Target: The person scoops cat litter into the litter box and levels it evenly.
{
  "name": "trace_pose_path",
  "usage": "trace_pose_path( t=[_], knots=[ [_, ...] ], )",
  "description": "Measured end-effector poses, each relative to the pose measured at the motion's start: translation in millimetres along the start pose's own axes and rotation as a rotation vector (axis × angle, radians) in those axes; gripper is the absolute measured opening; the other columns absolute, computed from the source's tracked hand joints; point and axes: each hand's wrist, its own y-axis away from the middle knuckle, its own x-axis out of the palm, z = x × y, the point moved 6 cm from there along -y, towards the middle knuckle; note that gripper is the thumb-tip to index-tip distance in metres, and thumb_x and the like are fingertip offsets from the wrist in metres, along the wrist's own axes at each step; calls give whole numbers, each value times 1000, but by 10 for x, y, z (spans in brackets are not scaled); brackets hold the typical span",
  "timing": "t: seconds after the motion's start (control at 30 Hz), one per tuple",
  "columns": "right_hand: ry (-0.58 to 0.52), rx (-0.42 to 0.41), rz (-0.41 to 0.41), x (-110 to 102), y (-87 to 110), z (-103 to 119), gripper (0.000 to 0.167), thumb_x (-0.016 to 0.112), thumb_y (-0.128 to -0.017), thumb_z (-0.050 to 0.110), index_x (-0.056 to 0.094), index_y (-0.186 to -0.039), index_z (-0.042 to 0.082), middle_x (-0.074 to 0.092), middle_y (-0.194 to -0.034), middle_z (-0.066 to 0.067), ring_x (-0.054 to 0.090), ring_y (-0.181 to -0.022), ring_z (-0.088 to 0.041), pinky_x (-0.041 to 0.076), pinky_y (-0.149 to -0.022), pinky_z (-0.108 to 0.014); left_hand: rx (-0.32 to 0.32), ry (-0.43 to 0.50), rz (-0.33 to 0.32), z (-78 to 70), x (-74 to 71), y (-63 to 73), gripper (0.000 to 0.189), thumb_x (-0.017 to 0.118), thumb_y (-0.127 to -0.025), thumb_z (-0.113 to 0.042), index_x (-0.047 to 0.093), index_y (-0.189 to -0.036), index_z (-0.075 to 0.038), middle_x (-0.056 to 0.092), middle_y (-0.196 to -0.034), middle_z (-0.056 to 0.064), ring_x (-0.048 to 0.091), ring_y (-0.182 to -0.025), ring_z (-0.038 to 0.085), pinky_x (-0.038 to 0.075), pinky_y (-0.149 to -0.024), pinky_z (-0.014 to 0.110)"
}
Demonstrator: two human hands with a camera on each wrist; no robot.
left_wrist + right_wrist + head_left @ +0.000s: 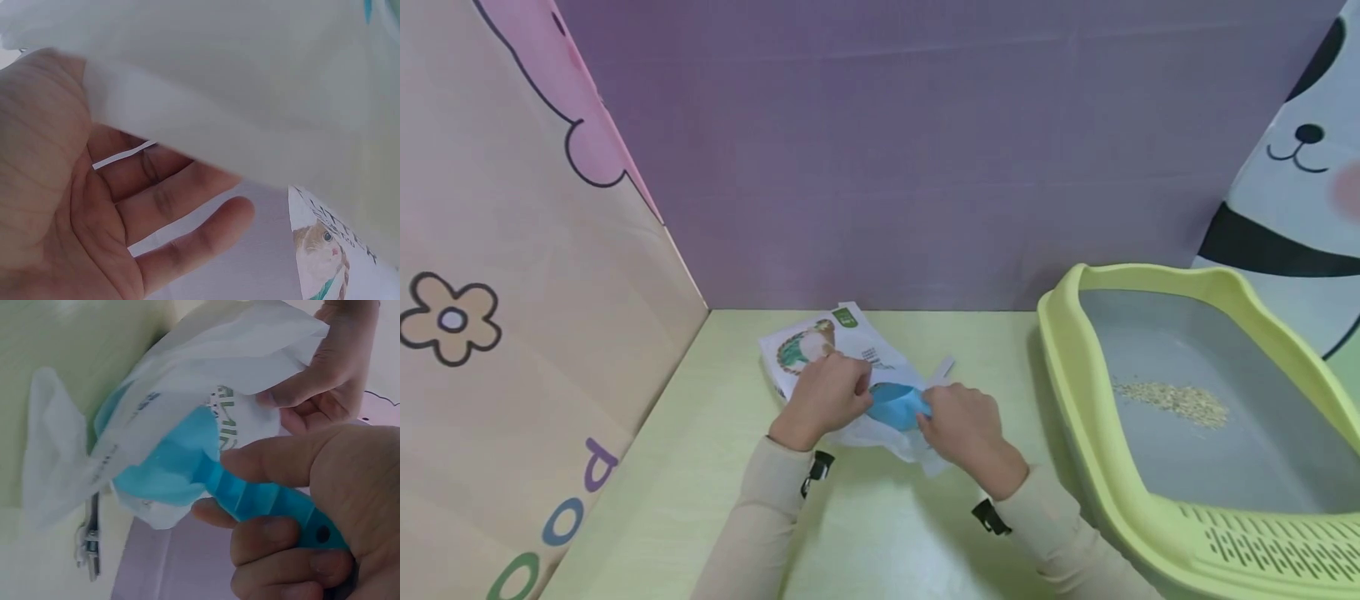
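On the bench (670,467), just in front of the person, lies a white bag (891,371) printed with a cat and the word "LITTER", its thin plastic mouth turned toward the right hand (966,425). That hand grips the ridged handle of a blue scoop (895,406), fingers curled round it and the thumb laid along the top; the bowl of the scoop sits within the bag's mouth, partly covered by the loose plastic. The left hand (829,392) pinches the edge of the bag's mouth, thumb against the plastic, the other fingers loosely bent beneath it. A small metallic piece (92,544) shows beside the bag in the right wrist view; what it is cannot be told. To the right, well apart from the bag, stands a yellow-green litter tray (1086,383) with a grey base, on which a patch of pale grains (1187,404) is scattered. A purple cloth (887,167) hangs behind, with a flower-printed panel (550,275) at left and another panel (1277,225) bearing an animal's face at right.
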Motion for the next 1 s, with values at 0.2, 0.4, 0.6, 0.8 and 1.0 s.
trace_pose_path(
  t=[0.2,0.4,0.6,0.8,1.0],
  knots=[
    [-25,17,38,145,-9,-44,29,59,-89,39,53,-77,13,49,-58,-2,45,-47,-15,33,-39,-28,-1,7,-1,1,3,2,19,65,-75,-15,52,-62,-19,48,-56,-8,44,-51,8,35,-47,24],
    [-45,22,63,180,-17,-44,29,56,-90,40,54,-80,13,50,-61,-2,45,-49,-16,34,-41,-29,-2,17,1,-8,-8,-6,20,65,-75,-14,52,-62,-19,49,-55,-8,44,-51,9,35,-47,24],
    [-77,35,78,232,-14,-51,33,51,-93,42,51,-77,13,49,-61,-3,45,-49,-16,33,-41,-30,2,7,2,-4,-2,-8,19,65,-75,-14,52,-62,-19,49,-55,-8,45,-51,9,35,-47,24],
    [-66,46,71,279,-29,-78,40,43,-95,47,51,-76,13,49,-61,-4,46,-50,-18,34,-41,-32,4,5,8,-6,-6,-4,20,65,-76,-15,51,-62,-19,48,-55,-8,44,-50,8,34,-47,24],
    [-105,41,83,287,-42,-67,38,45,-96,44,52,-77,11,49,-62,-4,45,-51,-18,34,-42,-31,1,11,12,-10,-14,-4,20,66,-76,-16,52,-62,-19,49,-55,-8,44,-50,8,35,-47,24]
  ],
)
